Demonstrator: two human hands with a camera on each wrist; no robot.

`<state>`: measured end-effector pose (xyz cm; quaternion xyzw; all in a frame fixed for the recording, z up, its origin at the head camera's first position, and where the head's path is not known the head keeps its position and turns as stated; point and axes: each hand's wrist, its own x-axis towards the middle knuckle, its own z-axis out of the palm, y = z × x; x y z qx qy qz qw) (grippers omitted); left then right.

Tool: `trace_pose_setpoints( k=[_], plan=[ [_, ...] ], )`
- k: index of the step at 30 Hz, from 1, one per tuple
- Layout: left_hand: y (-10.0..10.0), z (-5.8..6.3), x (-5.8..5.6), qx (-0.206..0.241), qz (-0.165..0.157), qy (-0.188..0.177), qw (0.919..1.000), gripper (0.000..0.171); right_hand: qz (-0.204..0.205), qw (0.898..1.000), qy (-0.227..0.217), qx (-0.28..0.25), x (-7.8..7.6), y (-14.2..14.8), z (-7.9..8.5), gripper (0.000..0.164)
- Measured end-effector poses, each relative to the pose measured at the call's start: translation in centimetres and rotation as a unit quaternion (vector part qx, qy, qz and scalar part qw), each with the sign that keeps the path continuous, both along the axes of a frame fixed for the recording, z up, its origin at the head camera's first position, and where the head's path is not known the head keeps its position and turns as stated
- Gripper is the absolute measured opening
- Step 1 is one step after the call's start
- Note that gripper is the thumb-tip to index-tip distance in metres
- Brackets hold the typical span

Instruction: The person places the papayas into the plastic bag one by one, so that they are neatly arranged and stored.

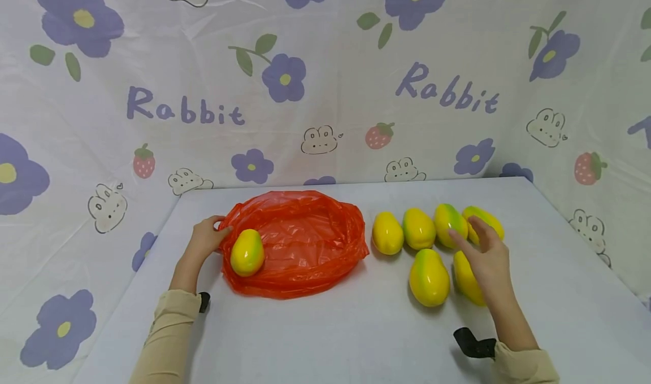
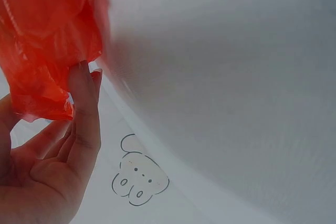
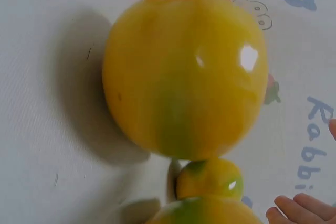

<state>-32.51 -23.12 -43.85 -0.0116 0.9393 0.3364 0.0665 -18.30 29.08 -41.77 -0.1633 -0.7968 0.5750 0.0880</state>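
Fingers and thumb of the left hand pinch the left rim of a red plastic bag, which lies wide-mouthed on the white desk, towards its back left corner. Inside that mouth, just beside this hand, sits one yellow-green fruit.

Over on the right, the fingers of the right hand are spread from the thumb and hold nothing. That hand hangs over a front fruit, partly hiding it; whether they touch, I cannot tell. Another front fruit lies beside it, nearer the bag. Behind these two, a row of four fruits runs from near the bag towards the desk's right edge.

Beige sleeves cover both forearms, with a black piece at the right cuff. Beyond the desk's back edge hangs a flowered cloth printed "Rabbit".
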Motion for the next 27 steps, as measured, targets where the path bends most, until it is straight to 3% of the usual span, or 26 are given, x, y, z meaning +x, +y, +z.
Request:
trace_pose_setpoints(
  k=[13, 27],
  plan=[
    [0.1, 0.0, -0.1, -0.004, 0.001, -0.010, 0.9999, 0.054, -0.045, 0.999, -0.029, -0.005, 1.2, 2.7, -1.2, 0.090],
    [0.1, 0.0, -0.2, -0.006, -0.004, -0.004, 1.0000, 0.054, -0.040, 0.996, -0.074, -0.005, 1.8, 3.6, -3.9, 0.093]
  ],
)
